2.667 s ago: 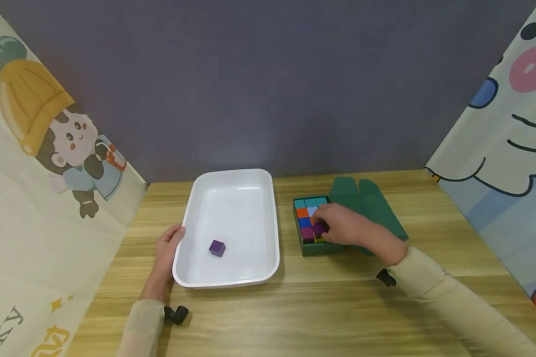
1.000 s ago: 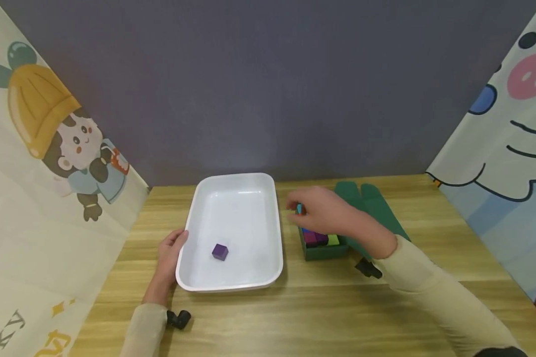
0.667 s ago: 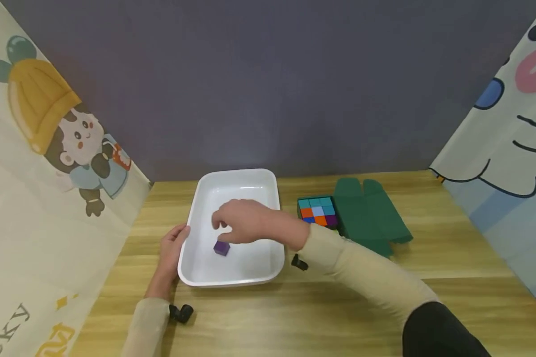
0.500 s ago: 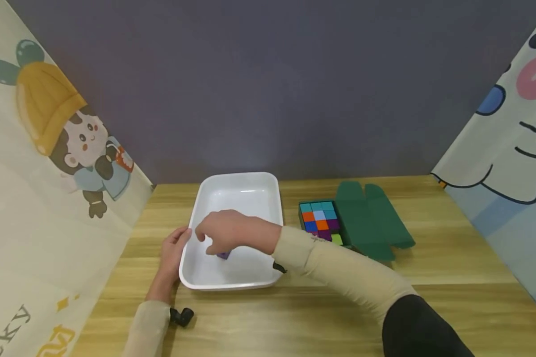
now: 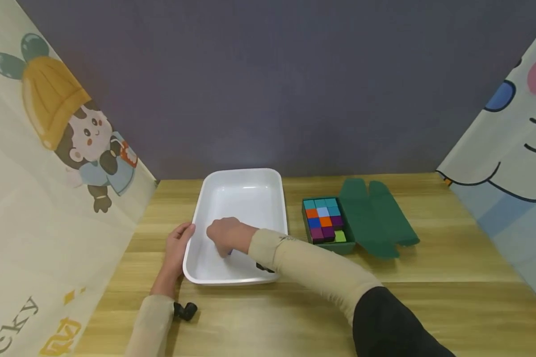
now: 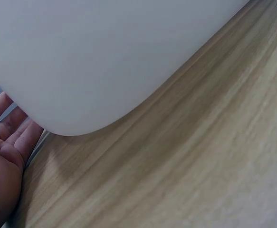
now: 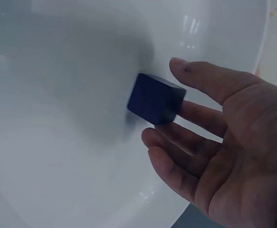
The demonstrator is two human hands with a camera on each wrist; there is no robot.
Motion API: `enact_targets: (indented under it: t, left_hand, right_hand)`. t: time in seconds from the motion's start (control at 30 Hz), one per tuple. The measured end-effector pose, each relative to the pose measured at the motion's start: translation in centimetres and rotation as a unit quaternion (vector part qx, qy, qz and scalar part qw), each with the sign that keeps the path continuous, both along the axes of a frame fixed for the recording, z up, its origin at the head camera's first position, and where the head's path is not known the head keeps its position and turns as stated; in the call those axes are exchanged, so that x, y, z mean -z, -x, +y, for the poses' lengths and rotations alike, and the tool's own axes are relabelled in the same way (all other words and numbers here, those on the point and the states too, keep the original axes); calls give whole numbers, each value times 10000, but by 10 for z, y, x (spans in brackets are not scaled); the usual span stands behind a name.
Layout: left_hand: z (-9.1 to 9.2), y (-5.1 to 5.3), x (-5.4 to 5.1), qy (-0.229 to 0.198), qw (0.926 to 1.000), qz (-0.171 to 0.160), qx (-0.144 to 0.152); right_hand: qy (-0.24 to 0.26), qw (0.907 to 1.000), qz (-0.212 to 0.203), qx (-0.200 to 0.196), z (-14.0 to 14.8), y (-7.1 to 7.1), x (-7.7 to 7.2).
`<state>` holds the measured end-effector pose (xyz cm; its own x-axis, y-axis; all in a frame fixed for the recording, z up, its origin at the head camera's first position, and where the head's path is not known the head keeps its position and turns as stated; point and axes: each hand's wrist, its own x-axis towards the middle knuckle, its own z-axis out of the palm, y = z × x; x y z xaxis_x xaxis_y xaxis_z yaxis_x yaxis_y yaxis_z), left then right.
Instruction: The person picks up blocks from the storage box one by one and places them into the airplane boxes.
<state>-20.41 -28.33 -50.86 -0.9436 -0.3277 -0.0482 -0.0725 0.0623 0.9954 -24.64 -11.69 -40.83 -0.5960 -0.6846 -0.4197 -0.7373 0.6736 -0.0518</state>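
Observation:
A white tray stands on the table, left of centre. At its left side, my left hand holds the rim with the thumb, its fingers curled by the outer wall in the left wrist view. My right hand reaches down into the tray at a dark purple cube. In the right wrist view, several fingers lie behind and below the cube, while the thumb stands apart from it. Only a sliver of this cube shows in the head view, under the hand.
A green box of coloured cubes sits right of the tray, its green lid folded open to the right. A dark wall panel rises behind the wooden table. Printed panels flank both sides.
My right hand has left the green box, where a purple cube now stays, and moved left and down into the tray to the purple cube. My left hand keeps its place.

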Motion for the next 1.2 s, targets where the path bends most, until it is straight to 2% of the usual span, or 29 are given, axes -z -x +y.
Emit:
enact_targets:
  t: [0.13, 0.27, 0.37, 0.5, 0.7, 0.87, 1.0, 1.2]
  left_hand:
    - [3, 5, -2, 10, 10000, -14, 64]
    - [3, 6, -3, -1, 9999, -87, 94]
    - [4, 7, -4, -63, 9999, -7, 121]
    - [2, 8, -5, -123, 9998, 60, 140]
    - [-1, 7, -6, 82, 9999, -18, 110]
    - [-2, 6, -4, 89, 9999, -75, 31]
    - [-3, 5, -1, -89, 10000, -37, 23]
    - [-2, 1, -1, -45, 10000, 15, 39]
  right_hand:
    - [-17, 9998, 196, 1, 2, 5, 5]
    - [136, 9998, 70, 125, 5, 8, 5]
    - [351, 9992, -69, 203, 11, 9, -2]
    - [800, 9968, -59, -33, 31, 7, -21]
    - [1530, 9866, 333, -449, 88, -7, -55]
    - [1794, 9821, 518, -253, 146, -17, -74]
    - [2211, 9740, 498, -52, 195, -20, -78]
    - [2608, 9636, 411, 422, 257, -16, -72]
